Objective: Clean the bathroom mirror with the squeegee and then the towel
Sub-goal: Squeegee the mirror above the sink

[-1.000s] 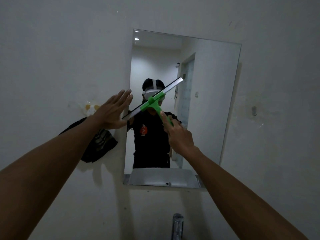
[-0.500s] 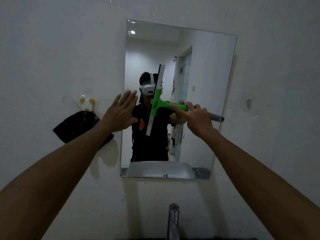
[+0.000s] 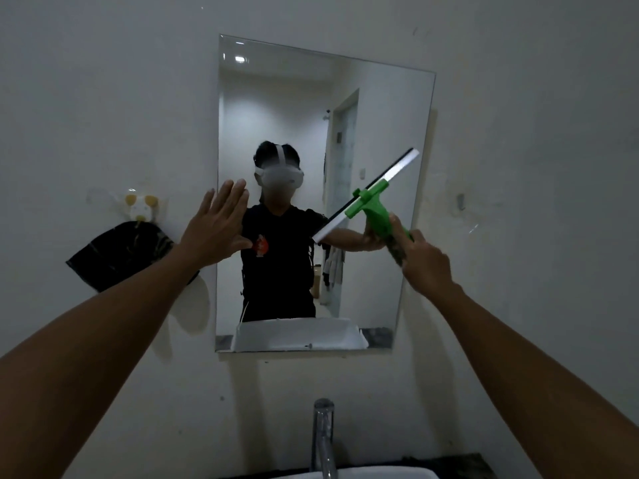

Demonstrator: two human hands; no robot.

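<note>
A chrome tap is rising nearest; beyond, the right hand is clutching the bright green plastic squeegee, its white-and-black blade slanting across the frameless rectangular wall mirror, while the left hand is lying flat, fingers spread, holding nothing, at its left edge, beside a dark hanging towel

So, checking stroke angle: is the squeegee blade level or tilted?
Tilted: the squeegee blade slopes up toward the mirror's right edge.

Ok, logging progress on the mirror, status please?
Right hand gripping green squeegee, blade tilted on mirror. Left hand open, flat at mirror's left edge. Dark towel hanging, untouched.
</note>
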